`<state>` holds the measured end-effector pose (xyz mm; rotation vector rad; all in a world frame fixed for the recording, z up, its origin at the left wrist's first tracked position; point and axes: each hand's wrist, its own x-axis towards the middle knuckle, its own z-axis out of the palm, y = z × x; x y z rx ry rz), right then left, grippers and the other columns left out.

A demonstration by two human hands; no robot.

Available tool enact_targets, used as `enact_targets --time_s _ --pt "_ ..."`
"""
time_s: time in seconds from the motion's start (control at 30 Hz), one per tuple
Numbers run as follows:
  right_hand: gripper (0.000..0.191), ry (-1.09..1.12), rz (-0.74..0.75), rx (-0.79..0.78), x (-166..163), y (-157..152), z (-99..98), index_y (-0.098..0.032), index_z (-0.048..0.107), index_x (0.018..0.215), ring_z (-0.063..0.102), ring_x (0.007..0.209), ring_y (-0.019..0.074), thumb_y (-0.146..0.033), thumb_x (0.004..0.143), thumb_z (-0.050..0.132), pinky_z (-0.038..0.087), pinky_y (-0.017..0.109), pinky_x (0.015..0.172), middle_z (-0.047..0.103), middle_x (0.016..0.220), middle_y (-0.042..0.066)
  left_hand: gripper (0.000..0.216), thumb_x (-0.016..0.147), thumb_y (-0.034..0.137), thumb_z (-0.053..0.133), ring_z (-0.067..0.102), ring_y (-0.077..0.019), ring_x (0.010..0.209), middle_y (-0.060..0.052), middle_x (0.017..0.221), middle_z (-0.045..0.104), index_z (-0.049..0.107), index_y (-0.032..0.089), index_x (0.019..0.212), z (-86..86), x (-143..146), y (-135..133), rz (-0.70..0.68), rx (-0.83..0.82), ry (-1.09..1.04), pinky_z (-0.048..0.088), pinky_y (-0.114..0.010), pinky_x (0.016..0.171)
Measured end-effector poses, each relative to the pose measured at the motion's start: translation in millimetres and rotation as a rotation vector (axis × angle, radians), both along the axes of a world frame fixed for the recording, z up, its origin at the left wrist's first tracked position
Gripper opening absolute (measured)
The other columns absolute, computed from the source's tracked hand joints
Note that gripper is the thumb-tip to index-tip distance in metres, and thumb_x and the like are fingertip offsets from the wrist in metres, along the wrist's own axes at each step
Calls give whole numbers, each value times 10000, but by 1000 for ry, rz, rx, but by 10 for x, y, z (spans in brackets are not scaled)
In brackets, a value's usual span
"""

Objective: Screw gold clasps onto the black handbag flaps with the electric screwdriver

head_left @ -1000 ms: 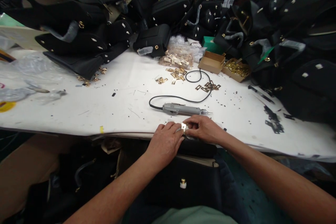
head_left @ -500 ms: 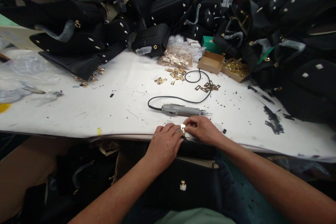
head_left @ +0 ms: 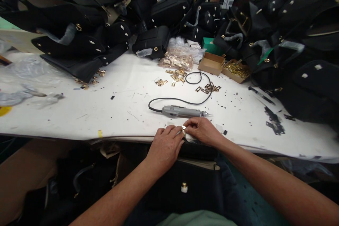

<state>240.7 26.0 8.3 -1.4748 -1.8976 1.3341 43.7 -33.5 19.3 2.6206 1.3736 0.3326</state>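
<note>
At the front edge of the table, my left hand presses its closed fingers against a small shiny gold metal fitting. My right hand pinches the same fitting from the other side. The fingers cover much of it, so its exact shape is hard to make out. Below the hands, a black handbag leans on my lap, with a gold clasp partly wrapped in white on its front. A grey electric screwdriver lies just beyond my fingers, its bit pointing right.
Gold frame plates lie loose mid-table, with more in a plastic bag behind. A cardboard box holds small gold parts beside another cardboard box. Black handbags pile along the back and sides. Black metal strips lie at right.
Both hands stay at the fitting with almost no visible movement. The whole view has shifted slightly, and a person's hand now shows at the far back.
</note>
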Motion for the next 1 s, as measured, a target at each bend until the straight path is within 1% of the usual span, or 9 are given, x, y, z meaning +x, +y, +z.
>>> enact_targets --time_s 0.23,0.47,0.57,0.67,0.73,0.8,0.87,0.93,1.0 --pt "163 -41 21 46 -9 18 42 -170 765 854 558 611 137 -272 802 648 395 238 561 683 689 13 259 991 220 518 549 -265 1198 -67 1331 638 616 198 1229 34 11 8 -23 21 63 445 -448 889" --pt "142 -48 -11 41 -52 30 33 -166 775 854 576 613 125 -201 777 661 403 230 580 691 686 1 363 962 170 525 565 -276 1225 -62 1370 634 595 209 1315 11 -51 -17 -47 62 10 472 -441 931" --pt "146 -54 -13 44 -59 57 23 -172 785 869 594 630 129 -209 773 681 408 226 581 706 705 5 374 944 221 566 563 -303 1245 -59 1392 621 607 236 1316 -11 -74 -23 -61 93 24 486 -467 948" --pt "147 -75 18 63 -58 82 67 -185 789 884 617 657 143 -246 785 697 412 230 578 721 732 8 374 926 284 602 577 -320 1238 -73 1402 613 628 247 1298 -35 -75 -24 -69 143 55 504 -478 943" --pt "138 -95 9 177 -60 96 135 -206 782 899 639 723 154 -256 798 701 437 238 640 732 796 7 373 918 292 607 594 -319 1222 -77 1391 621 639 247 1288 -57 -71 -20 -68 173 79 517 -467 931" --pt "143 -157 -33 371 -62 123 215 -233 765 945 647 826 166 -256 829 685 454 255 741 731 903 13 371 919 306 601 606 -311 1208 -76 1375 635 648 241 1281 -87 -69 -9 -69 204 101 530 -445 915" --pt "184 -290 -58 546 -59 177 273 -245 738 1021 628 943 197 -281 850 681 452 293 833 707 1008 37 374 927 338 591 616 -299 1200 -65 1367 642 653 242 1283 -120 -73 8 -77 247 119 541 -418 895" --pt "278 -441 -16 624 -52 255 283 -235 709 1091 597 1023 241 -352 838 711 448 341 881 682 1066 71 375 933 379 586 628 -289 1185 -46 1365 645 658 254 1279 -149 -82 29 -88 298 133 546 -407 881" --pt "366 -548 48 629 -47 343 249 -216 686 1125 581 1036 267 -408 817 735 450 374 887 671 1081 92 371 933 413 586 642 -286 1162 -29 1358 650 665 271 1267 -170 -94 52 -104 358 142 539 -426 899"
